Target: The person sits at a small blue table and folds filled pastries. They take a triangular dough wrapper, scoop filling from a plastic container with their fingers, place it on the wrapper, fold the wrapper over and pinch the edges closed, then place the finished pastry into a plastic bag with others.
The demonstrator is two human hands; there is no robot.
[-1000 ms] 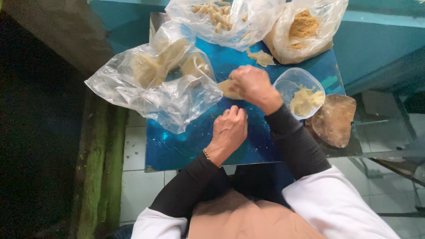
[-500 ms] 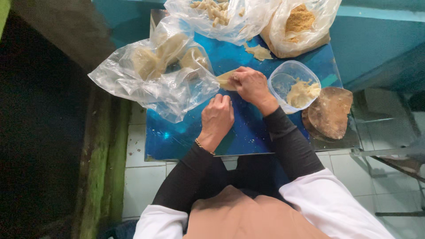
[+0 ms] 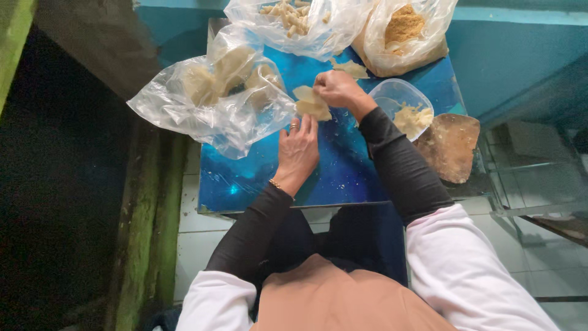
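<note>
pale dough sheet (image 3: 311, 102) pinched in right hand (image 3: 337, 90); left hand (image 3: 298, 149) flat, fingers spread, just below it.

clear tub (image 3: 392, 95), brown slab (image 3: 452, 146), bag of crumbs (image 3: 405, 34)

The left hand (image 3: 298, 149) lies palm down, fingers together and stretched forward, a ring on one finger and a thin bracelet at the wrist. The right hand (image 3: 335, 89) is farther forward, curled with fingertips pinched shut. Both forearms wear tight black sleeves under white upper sleeves.
</note>
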